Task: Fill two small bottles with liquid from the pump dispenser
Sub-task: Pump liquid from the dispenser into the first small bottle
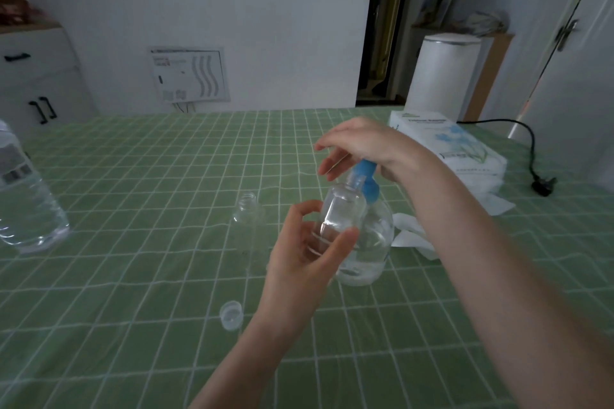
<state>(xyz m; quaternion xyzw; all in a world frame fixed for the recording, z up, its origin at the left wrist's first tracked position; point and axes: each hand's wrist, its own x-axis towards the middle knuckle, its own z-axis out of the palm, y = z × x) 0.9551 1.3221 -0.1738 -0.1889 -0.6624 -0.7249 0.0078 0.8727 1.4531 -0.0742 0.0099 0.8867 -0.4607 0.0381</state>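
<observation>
Left fingers [307,209] grip part-filled small bottle [342,209]; right fingers [332,163] relaxed over pump dispenser [377,242]

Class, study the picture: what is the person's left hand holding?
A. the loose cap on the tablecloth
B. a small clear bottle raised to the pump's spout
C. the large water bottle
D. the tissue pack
B: the left hand grips a small clear bottle held up at the blue pump, whose top the right hand covers.
</observation>
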